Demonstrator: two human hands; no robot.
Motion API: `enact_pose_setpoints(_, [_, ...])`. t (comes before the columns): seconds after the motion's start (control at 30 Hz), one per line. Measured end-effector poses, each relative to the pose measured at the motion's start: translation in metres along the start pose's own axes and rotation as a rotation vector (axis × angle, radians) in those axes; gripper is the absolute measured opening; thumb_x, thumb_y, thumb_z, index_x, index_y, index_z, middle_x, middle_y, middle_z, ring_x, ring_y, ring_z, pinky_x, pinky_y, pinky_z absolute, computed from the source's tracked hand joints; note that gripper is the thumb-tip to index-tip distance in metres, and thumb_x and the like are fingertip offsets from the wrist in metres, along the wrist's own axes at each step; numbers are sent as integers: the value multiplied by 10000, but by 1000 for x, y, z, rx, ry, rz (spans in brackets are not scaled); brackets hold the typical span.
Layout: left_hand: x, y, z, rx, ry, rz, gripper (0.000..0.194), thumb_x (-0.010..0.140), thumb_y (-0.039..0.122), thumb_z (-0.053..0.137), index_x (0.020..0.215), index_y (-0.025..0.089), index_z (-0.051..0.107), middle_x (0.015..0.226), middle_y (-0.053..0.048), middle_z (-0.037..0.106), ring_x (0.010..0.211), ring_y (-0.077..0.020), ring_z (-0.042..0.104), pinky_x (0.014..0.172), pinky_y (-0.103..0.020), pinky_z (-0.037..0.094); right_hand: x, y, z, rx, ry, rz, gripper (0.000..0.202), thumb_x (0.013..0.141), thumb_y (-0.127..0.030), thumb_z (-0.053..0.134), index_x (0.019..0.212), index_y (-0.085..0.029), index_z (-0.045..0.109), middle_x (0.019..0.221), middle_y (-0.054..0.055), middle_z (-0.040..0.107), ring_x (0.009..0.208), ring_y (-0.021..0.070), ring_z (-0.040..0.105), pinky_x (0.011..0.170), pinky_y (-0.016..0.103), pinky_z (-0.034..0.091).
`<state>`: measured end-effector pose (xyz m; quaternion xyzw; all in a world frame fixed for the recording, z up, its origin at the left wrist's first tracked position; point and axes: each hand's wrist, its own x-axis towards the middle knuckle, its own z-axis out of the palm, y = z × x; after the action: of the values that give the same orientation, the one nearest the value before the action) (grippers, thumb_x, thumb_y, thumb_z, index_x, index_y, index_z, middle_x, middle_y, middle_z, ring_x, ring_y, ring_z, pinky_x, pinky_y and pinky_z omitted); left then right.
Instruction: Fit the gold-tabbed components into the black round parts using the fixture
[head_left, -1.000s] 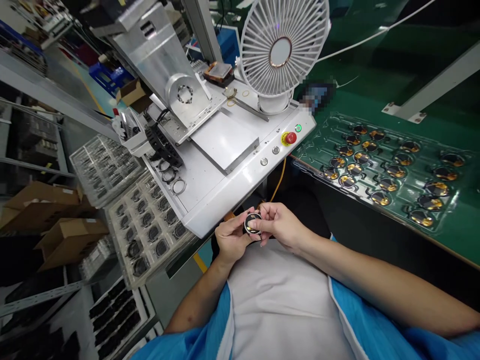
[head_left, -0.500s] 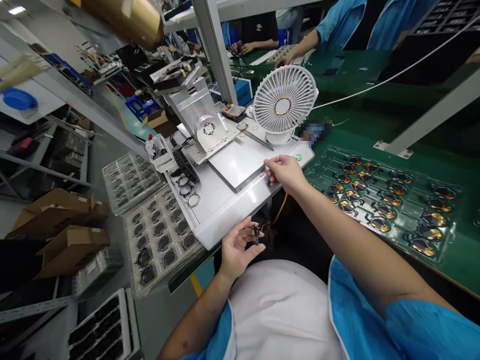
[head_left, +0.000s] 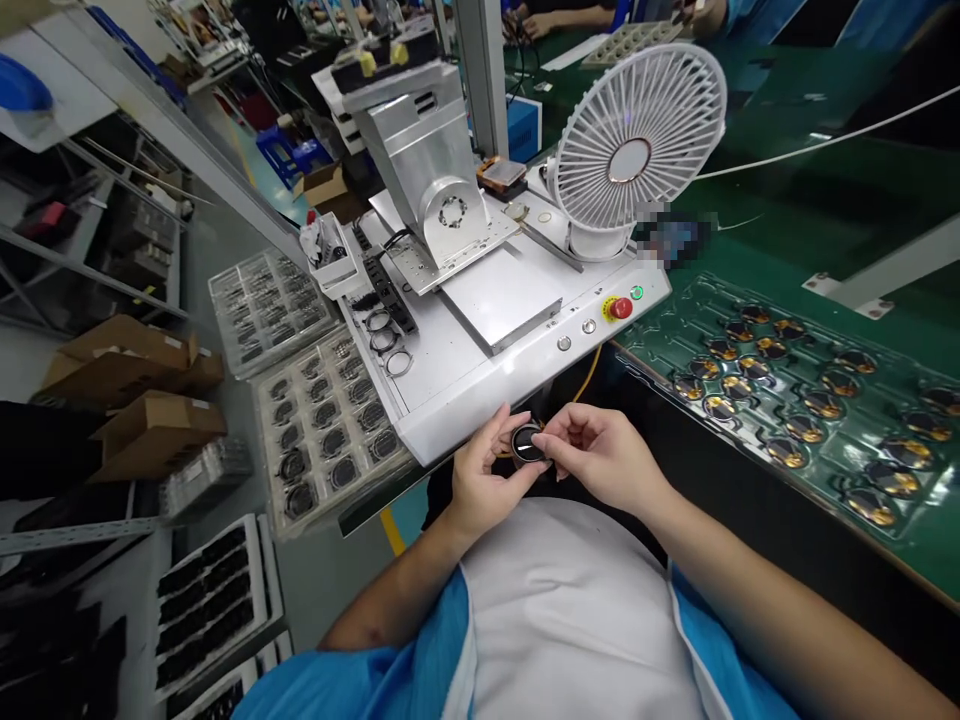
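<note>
your left hand (head_left: 486,472) holds a round black piece (head_left: 527,444) with a pale rim, its thumb below and its fingers around the far side, clamped on the edge. the piece sits in front of your body, just off the near edge of the white machine (head_left: 457,405), its dark face tipped up toward you. your right hand (head_left: 611,458) meets it from the other side: the thumb touches the right edge, the other fingers are curled in close, and you cannot tell whether they pinch anything.

on the machine, a flat metal plate (head_left: 504,305) lies in front of a silver fixture (head_left: 416,150), and thin rings (head_left: 398,364) lie near the left edge. a red knob (head_left: 620,308) and a green-lit button (head_left: 637,293) stand near the front right corner, with a white fan (head_left: 637,150) behind them. to your right, a clear tray (head_left: 879,396) of black-and-gold discs (head_left: 804,427) rests on the green tabletop (head_left: 780,235).
</note>
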<state>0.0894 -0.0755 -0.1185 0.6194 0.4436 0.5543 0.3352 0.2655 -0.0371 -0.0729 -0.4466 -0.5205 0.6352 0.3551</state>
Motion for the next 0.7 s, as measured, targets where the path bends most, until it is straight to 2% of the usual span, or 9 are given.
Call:
enact_pose_setpoints(0.33, [1,6,-1,93,5,7,809,762,115,851,1491,230,521,1275,-155,753,992,-231,794,856,-317,676,-1,4,5,-151,60,-39,257,829,-401,730,715,-186,648,625,37,678,504,158,605,472,248,446])
enact_pose_setpoints(0.5, [1,8,-1,112,15,-16,719,785,147,834,1449,199,561,1271,-163,752,1041,-247,783,869,-325,675,1,2,7,-216,89,-55,234,815,-368,707,683,-201,612,581,14,629,515,149,568,473,249,428])
enact_pose_setpoints(0.57, [-1,7,1,101,28,-28,688,792,166,837,1428,200,578,1267,-159,754,1061,-256,777,879,-339,675,2,1,8,-207,105,-44,207,793,-363,734,742,-203,611,607,-2,622,536,140,560,487,241,432])
enact_pose_setpoints(0.63, [-3,5,3,79,32,-31,685,786,172,851,1417,205,587,1257,-151,759,1064,-263,775,881,-353,676,4,2,6,-126,56,19,264,765,-403,771,812,-205,604,640,-15,618,547,137,565,490,238,450])
enact_pose_setpoints(0.7, [-4,1,5,49,-19,-16,736,773,164,865,1442,222,564,1257,-144,758,1066,-263,773,900,-377,673,4,7,-2,7,-39,115,373,734,-495,795,838,-204,587,652,-18,618,537,141,574,486,246,473])
